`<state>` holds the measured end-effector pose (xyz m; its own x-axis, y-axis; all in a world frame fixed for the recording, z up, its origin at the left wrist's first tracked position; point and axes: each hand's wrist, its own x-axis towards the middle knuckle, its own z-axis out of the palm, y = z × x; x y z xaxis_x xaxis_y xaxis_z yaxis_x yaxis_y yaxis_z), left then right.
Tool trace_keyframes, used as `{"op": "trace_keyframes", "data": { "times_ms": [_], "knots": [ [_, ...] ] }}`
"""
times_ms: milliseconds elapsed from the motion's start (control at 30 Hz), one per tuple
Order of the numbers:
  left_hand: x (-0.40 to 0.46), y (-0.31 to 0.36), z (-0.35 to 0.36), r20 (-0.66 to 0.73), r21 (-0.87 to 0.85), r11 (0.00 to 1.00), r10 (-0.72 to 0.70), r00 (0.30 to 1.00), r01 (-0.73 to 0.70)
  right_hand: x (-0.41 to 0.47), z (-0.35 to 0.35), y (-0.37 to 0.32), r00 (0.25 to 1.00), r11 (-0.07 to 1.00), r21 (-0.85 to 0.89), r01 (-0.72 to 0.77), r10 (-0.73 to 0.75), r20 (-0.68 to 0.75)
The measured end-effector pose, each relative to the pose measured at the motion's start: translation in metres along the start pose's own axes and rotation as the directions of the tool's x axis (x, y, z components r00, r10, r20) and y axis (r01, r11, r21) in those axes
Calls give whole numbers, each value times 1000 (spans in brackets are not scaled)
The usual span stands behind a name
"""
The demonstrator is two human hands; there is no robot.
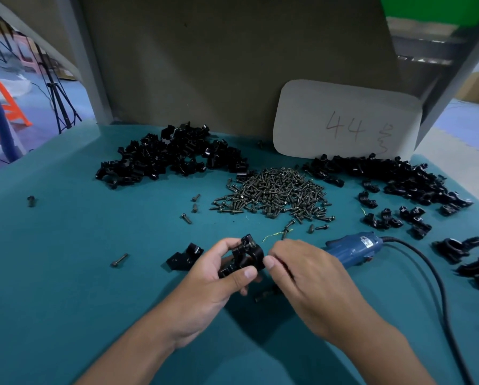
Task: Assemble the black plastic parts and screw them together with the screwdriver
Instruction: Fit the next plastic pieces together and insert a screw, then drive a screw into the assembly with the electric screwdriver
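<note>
My left hand (219,276) grips a black plastic clamp assembly (244,255) just above the teal table, thumb in front and fingers behind it. A screw head shows on top of the assembly. My right hand (307,279) is right beside it, thumb tip touching the part's right side, fingers curled; what they pinch is hidden. The blue electric screwdriver (352,248) lies on the table behind my right hand, its black cord (432,276) trailing to the right. A loose black part (184,258) lies left of my left hand.
A heap of screws (274,193) sits mid-table, with stray screws (119,259) around it. Piles of black parts lie back left (171,157) and back right (394,176). Finished-looking assemblies (455,248) lie at the right edge. A white card marked 44 (344,120) leans on the back panel.
</note>
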<state>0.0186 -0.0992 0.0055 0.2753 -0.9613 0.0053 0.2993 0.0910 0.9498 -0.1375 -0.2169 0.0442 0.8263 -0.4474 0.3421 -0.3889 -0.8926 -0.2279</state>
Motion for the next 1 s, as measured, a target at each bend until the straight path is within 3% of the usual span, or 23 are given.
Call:
{"op": "trace_keyframes", "data": {
  "times_ms": [133, 233, 300, 333, 400, 467, 533, 633, 733, 833, 1000],
  "knots": [
    [0, -3, 0, 29, 46, 999, 8, 1000, -9, 0, 1, -3, 983, 986, 28, -164, 161, 83],
    [0, -2, -2, -12, 67, 998, -8, 1000, 9, -2, -6, 4, 920, 893, 238, -381, 392, 1],
    [-1, 0, -4, -58, 65, 998, -18, 998, 22, -3, -18, 24, 877, 872, 94, -480, 481, 12],
    [-1, 2, -5, -77, 59, 998, -16, 997, 21, -6, -24, 38, 835, 834, -70, -547, 550, 33],
    [-1, 4, -4, -98, 76, 997, -14, 995, 21, -10, -35, 60, 645, 633, -313, -709, 760, 77],
    [-1, 5, -2, -108, 124, 992, -11, 994, 25, -9, -35, 74, 481, 496, -226, -838, 868, 123],
    [-2, 4, -2, -122, 176, 984, -11, 992, 33, -1, -28, 79, 406, 431, -70, -900, 885, 229],
    [-3, 2, -4, -154, 234, 971, -1, 988, 38, 4, -23, 78, 368, 340, 141, -930, 876, 313],
    [-3, 2, -7, -197, 251, 967, 16, 980, 35, -7, -20, 73, 403, 162, 520, -839, 827, 392],
    [-2, 2, -10, -194, 247, 968, 14, 981, 35, -15, -24, 58, 544, -40, 863, -504, 761, 353],
    [-2, 3, -6, -165, 191, 980, -27, 986, 59, -8, -47, 31, 568, -154, 982, -108, 801, 188]
  ]
}}
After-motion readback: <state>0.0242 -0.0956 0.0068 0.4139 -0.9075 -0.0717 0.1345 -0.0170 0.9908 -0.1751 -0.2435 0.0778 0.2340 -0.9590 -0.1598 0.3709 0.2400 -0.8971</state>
